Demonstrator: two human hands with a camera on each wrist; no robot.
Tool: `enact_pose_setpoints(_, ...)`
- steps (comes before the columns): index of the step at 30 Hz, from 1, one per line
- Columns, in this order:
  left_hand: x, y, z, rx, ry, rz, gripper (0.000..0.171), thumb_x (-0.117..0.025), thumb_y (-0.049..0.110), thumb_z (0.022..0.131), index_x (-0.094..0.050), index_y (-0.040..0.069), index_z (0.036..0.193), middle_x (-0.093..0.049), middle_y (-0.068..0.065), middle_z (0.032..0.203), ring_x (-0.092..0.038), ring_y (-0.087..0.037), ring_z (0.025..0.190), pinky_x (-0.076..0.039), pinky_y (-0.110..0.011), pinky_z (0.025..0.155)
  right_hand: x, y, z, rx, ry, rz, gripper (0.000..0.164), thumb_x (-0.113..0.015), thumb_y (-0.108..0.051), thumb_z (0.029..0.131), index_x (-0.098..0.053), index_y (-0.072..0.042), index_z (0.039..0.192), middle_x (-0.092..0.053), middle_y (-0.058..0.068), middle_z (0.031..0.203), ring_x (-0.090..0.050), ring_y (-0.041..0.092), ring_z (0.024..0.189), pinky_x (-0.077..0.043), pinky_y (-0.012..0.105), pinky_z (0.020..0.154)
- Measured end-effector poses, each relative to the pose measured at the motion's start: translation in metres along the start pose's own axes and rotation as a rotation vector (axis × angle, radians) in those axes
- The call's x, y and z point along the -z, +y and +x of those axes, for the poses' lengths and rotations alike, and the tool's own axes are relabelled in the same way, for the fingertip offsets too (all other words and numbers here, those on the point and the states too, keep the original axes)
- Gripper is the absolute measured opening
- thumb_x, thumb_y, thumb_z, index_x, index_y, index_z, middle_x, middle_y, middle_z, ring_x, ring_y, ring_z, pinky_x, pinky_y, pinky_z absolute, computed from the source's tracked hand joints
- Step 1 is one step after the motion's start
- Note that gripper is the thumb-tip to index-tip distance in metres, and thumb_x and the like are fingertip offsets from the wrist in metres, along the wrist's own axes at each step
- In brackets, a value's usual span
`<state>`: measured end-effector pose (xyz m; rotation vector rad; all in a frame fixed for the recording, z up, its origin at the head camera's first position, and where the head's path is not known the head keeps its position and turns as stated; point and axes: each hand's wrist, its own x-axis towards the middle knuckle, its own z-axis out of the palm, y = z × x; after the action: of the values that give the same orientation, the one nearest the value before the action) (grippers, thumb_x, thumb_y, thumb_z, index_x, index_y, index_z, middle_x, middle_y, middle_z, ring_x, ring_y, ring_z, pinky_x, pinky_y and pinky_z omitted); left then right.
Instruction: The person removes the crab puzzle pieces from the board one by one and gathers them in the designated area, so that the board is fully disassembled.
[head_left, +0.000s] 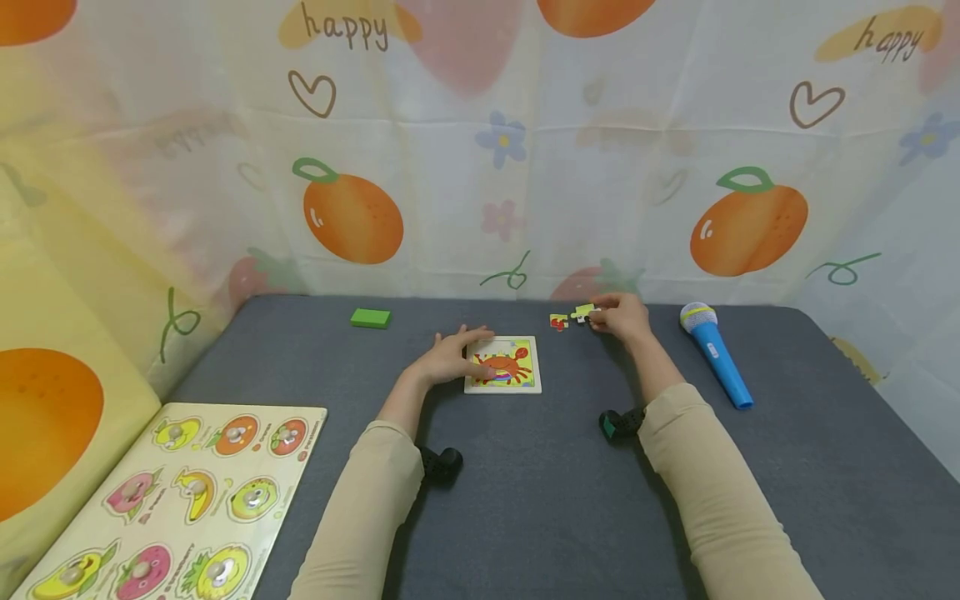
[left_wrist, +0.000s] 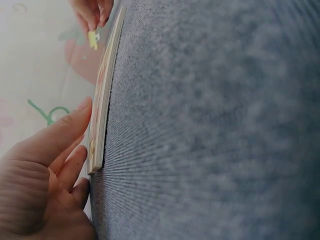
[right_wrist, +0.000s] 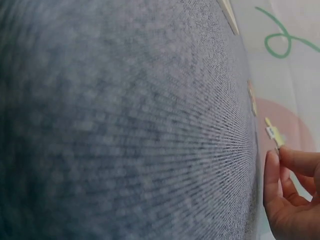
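Observation:
A small square crab puzzle (head_left: 523, 377) in a pale frame lies on the table, its orange crab on yellow. My left hand (head_left: 444, 360) rests at its left side, thumb (left_wrist: 67, 130) reaching over the picture and the other fingers extended along the edge. Farther right, my right hand (head_left: 624, 318) pinches a yellow jigsaw piece (head_left: 582, 312) between thumb and fingertips. In the right wrist view that piece (right_wrist: 274, 132) is held up off the tabletop. Beside it on the table lies another jigsaw piece (head_left: 558, 322), red and yellow.
A green block (head_left: 371, 318) lies at the back left. A blue toy microphone (head_left: 720, 357) is to the right of my right arm. At the front left sits a fruit knob-puzzle board (head_left: 258, 492). A printed curtain (head_left: 442, 192) hangs behind the grey table (head_left: 532, 500).

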<state>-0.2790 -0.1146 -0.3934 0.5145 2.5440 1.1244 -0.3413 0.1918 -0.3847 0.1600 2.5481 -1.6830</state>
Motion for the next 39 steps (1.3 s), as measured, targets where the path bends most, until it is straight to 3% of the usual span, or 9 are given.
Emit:
enact_pose_setpoints(7,-0.0009,0.0008,-0.0013,0.011,-0.006,-0.009,0.074,-0.074,0.023,0.088,-0.040,0.014,0.153,-0.023,-0.004,0.167,0.000,-0.029,0.158,0.018,-0.057,0.124,0.0009,0.0020,-0.0026,-0.015,0.008,-0.081,0.042,-0.059,-0.001,0.095,-0.056,0.003,0.137,-0.054,0.025,0.143,-0.060,-0.004,0.069,-0.057,0.013,0.065)
enact_pose_setpoints(13,-0.0026,0.0021,-0.0008,0.010,-0.012,0.019,0.074,-0.074,0.022,0.088,-0.040,0.013,0.153,-0.023,-0.003,0.167,0.000,-0.029,0.158,0.017,-0.056,0.124,0.0022,0.0041,-0.0038,0.046,0.019,-0.212,0.039,-0.059,-0.003,0.095,-0.059,0.006,0.133,-0.057,0.029,0.137,-0.062,-0.003,0.067,-0.059,0.017,0.066)
enact_pose_setpoints(19,-0.0036,0.0024,-0.0015,0.013,-0.011,0.033,0.073,-0.074,0.022,0.088,-0.040,0.012,0.152,-0.023,-0.002,0.167,0.000,-0.028,0.158,0.016,-0.056,0.125,0.0009,0.0038,-0.0063,0.102,0.045,-0.334,0.036,-0.059,-0.005,0.096,-0.062,0.006,0.129,-0.062,0.029,0.132,-0.075,0.027,0.089,-0.062,0.026,0.073)
enact_pose_setpoints(23,-0.0037,0.0022,-0.0014,0.014,-0.010,0.028,0.072,-0.074,0.021,0.088,-0.041,0.012,0.152,-0.023,-0.002,0.167,0.001,-0.028,0.158,0.016,-0.056,0.125,-0.0007,0.0018,-0.0074,0.097,0.057,-0.362,0.036,-0.059,-0.005,0.095,-0.062,0.006,0.129,-0.062,0.029,0.131,-0.072,0.034,0.100,-0.062,0.027,0.074)
enact_pose_setpoints(29,-0.0031,0.0017,-0.0010,0.010,-0.009,0.018,0.072,-0.074,0.020,0.088,-0.041,0.011,0.152,-0.023,-0.003,0.166,0.000,-0.028,0.158,0.016,-0.056,0.124,-0.0017,-0.0028,-0.0086,0.080,0.065,-0.396,0.036,-0.060,-0.006,0.095,-0.063,0.005,0.129,-0.063,0.028,0.130,-0.074,0.028,0.090,-0.061,0.024,0.069)
enact_pose_setpoints(39,-0.0020,0.0007,-0.0005,0.004,-0.009,0.024,0.073,-0.074,0.021,0.088,-0.041,0.011,0.152,-0.023,-0.003,0.166,0.000,-0.028,0.158,0.016,-0.057,0.124,-0.0012,-0.0030,-0.0067,0.069,0.057,-0.391,0.039,-0.061,-0.007,0.094,-0.061,0.004,0.131,-0.063,0.028,0.131,-0.068,0.005,0.068,-0.060,0.022,0.067)
